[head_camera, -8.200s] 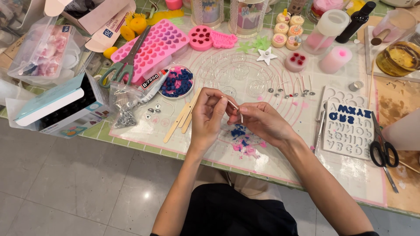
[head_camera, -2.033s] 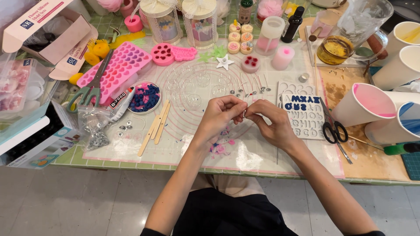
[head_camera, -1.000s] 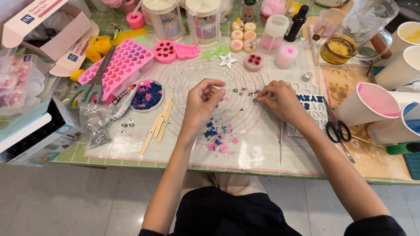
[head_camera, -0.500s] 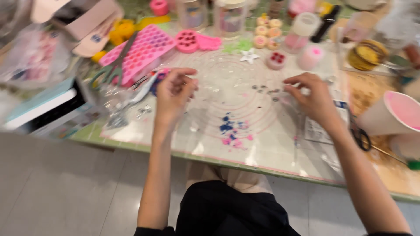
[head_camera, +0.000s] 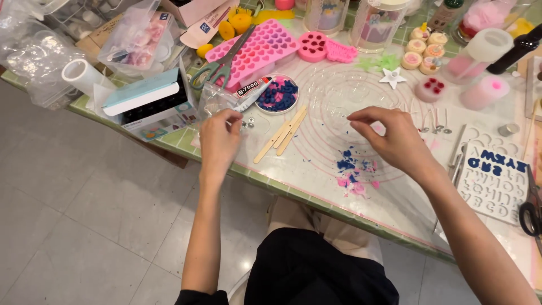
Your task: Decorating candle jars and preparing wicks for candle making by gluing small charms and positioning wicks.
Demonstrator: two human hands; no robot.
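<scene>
My left hand [head_camera: 217,140] reaches to the left part of the clear silicone mat [head_camera: 316,155]. Its fingertips come together at a few small silver metal pieces [head_camera: 247,122], beside a crumpled clear plastic bag [head_camera: 216,101]; whether it grips one is not visible. My right hand [head_camera: 392,138] hovers over the mat's ringed middle with curved fingers slightly apart and nothing seen in them. Blue and pink wax crumbs [head_camera: 353,174] lie on the mat between my hands. Several wooden sticks [head_camera: 280,134] lie just right of my left hand.
Nearby are a glue tube [head_camera: 251,92], a round dish of blue pieces [head_camera: 276,95], a pink heart mould [head_camera: 255,49] with green-handled scissors [head_camera: 217,69] and a teal-lidded box [head_camera: 145,101]. At right lie a white letter mould [head_camera: 494,181] and black scissors [head_camera: 530,213].
My hands, joined at the mat's middle two seconds ago, have parted. The left hand went left to the metal pieces by the bag; the right hand moved right, then settled over the rings.
</scene>
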